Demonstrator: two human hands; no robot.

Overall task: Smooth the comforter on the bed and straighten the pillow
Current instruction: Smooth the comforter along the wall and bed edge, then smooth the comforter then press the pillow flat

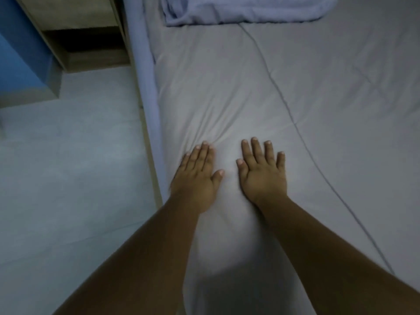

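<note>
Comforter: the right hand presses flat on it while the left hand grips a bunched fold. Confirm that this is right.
Not quite. The left hand grips nothing: it lies flat on the comforter with straight fingers, just as the right hand does beside it. Creases fan out ahead of its fingertips, but no fold is pinched. The head view shows this.

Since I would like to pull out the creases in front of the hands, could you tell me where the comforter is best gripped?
Probably pinch the comforter at its left edge, just outside the left hand, coming from the floor side. The creases fan out from that hand's fingertips, and the edge lies exposed along the bed's side.
</note>
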